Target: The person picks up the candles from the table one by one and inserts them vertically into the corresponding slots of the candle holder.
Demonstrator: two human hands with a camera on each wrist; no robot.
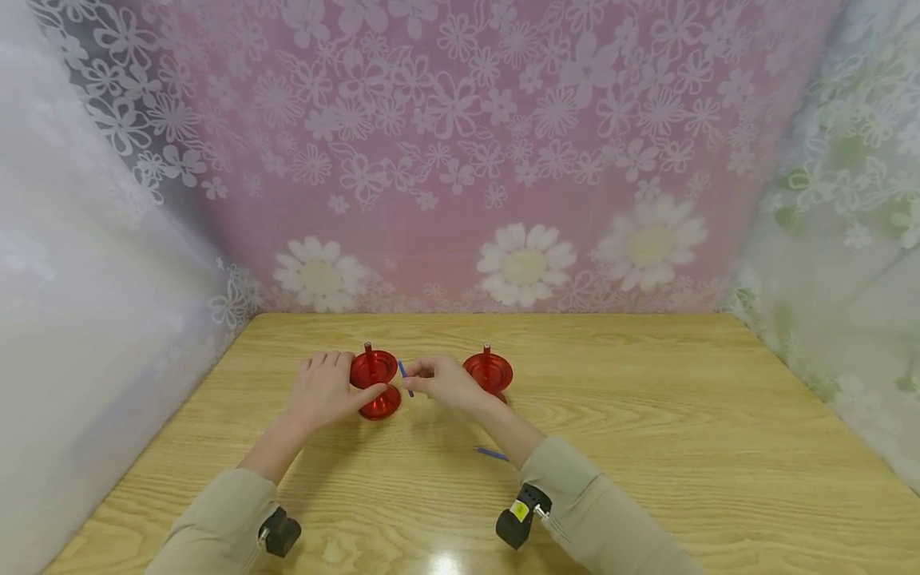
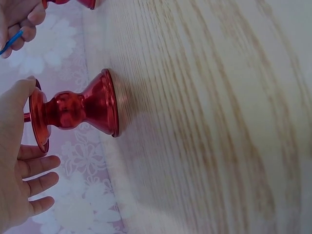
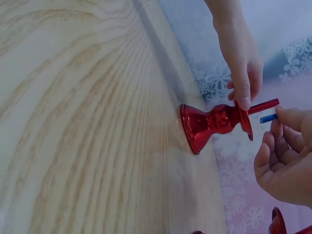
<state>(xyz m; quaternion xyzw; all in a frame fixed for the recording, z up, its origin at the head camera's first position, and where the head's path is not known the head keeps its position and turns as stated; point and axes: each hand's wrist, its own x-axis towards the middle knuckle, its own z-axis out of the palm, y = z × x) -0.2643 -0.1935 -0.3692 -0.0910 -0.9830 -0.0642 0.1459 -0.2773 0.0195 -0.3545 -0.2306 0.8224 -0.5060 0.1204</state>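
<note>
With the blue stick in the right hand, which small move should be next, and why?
Probably raise the blue stick and line it up over the post: the right hand pinches it beside that post, its lower end below the post's top, while the left hand holds the stand.

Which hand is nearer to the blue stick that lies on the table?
Right. The right hand is beyond and slightly left of the lying blue stick; the left hand is farther left, holding a red stand.
</note>
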